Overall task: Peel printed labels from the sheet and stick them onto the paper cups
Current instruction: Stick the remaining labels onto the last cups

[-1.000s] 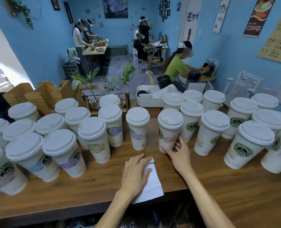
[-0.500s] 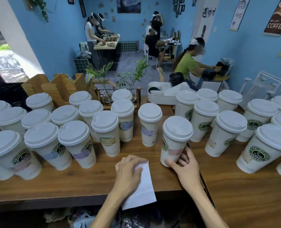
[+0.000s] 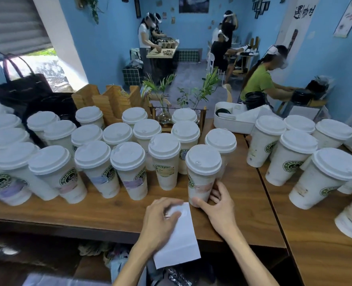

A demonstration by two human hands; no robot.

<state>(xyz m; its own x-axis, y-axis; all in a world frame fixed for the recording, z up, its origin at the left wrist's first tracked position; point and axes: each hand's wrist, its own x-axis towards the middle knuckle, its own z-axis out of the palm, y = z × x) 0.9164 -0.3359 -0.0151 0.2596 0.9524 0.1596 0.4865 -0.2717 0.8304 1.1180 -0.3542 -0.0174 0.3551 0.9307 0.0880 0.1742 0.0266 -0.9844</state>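
Note:
A white label sheet lies at the near edge of the wooden counter, hanging partly over it. My left hand rests on the sheet's upper left part with curled fingers holding it down. My right hand grips the base of a lidded white paper cup that carries a pale pink label and a green logo. Several more lidded cups with stuck labels stand to the left.
Another group of lidded cups crowds the counter on the right. Behind are a wooden rack, a plant stand and a white tray. A dark bag sits far left. People work at tables beyond.
My right hand has slid the cup it holds to the left, close to the labelled group. My view has swung left. My left hand stays on the sheet.

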